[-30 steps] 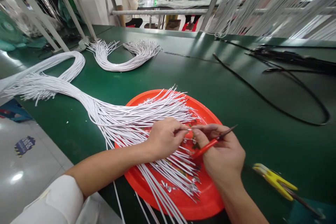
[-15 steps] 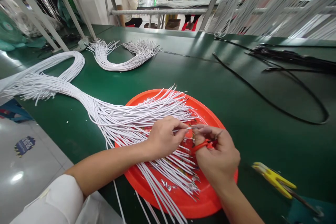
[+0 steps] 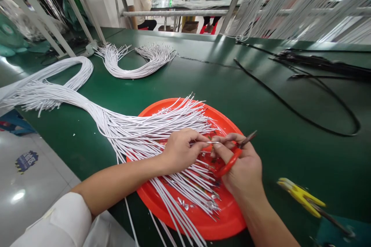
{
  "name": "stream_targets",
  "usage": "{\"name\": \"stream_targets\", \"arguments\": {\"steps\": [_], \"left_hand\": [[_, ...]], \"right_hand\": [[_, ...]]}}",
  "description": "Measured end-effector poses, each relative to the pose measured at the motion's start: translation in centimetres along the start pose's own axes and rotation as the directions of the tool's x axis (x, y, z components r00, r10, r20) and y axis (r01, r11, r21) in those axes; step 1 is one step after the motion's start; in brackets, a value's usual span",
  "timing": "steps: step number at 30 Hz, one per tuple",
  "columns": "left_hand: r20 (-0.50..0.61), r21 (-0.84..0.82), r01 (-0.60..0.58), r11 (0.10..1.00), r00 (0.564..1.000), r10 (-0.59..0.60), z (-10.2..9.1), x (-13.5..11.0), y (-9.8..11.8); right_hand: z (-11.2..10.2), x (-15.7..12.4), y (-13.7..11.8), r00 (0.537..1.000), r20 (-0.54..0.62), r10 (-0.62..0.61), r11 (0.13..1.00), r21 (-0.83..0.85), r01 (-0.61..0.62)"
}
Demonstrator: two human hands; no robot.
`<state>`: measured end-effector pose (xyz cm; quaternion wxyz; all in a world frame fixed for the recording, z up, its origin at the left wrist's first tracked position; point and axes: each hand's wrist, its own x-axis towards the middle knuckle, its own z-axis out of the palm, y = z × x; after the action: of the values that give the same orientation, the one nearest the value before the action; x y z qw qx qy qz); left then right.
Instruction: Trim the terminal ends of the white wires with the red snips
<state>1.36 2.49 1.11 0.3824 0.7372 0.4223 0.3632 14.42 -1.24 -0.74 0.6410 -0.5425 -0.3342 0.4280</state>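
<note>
Orange tray (image 3: 228, 222) w/ white wires (image 3: 150, 129), right hand (image 3: 246, 170) w/ red snips (image 3: 230, 162)

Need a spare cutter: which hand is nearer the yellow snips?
Right. The right hand, holding red snips, is left of the yellow snips; the left hand is farther left, on white wires.

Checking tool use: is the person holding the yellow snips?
No, the yellow snips lie on the green table, apart from the right hand, which grips red-handled snips.
</note>
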Motion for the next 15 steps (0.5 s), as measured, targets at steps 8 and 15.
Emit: {"name": "stream_targets", "arguments": {"steps": [8,15], "left_hand": [[-0.036,-0.019,0.070,0.997,0.997,-0.071,0.17,0.12,0.00],[0.000,0.007,0.041,0.999,0.999,-0.041,0.00,0.06,0.33]], "right_hand": [[-0.05,-0.08,0.23,0.991,-0.086,-0.102,0.994,-0.038,0.099],[0.36,-0.45,-0.06,0.981,-0.084,-0.174,0.974,-0.161,0.159]]}}
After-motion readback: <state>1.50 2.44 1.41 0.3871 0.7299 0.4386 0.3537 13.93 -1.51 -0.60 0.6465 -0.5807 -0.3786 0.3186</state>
